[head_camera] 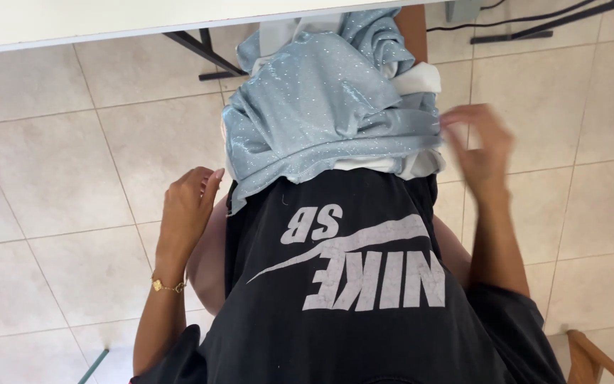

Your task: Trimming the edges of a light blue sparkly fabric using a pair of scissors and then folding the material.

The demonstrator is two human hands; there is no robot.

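A bundle of shiny light-blue fabric [328, 99] with small sparkles lies bunched on my lap, with white cloth [417, 78] showing under it. My left hand [186, 206] rests by my left thigh, fingers loosely together, holding nothing, just beside the fabric's lower left corner. My right hand [481, 146] is blurred at the fabric's right edge, fingers spread; I cannot tell whether it touches the cloth. I wear a black T-shirt [349, 299] with a pale printed design.
A white tabletop edge [108, 25] runs along the top, with dark metal legs [204, 50] beneath. Beige floor tiles [51, 178] surround me. A wooden chair part [591, 359] shows at the lower right. Cables [527, 18] lie at the top right.
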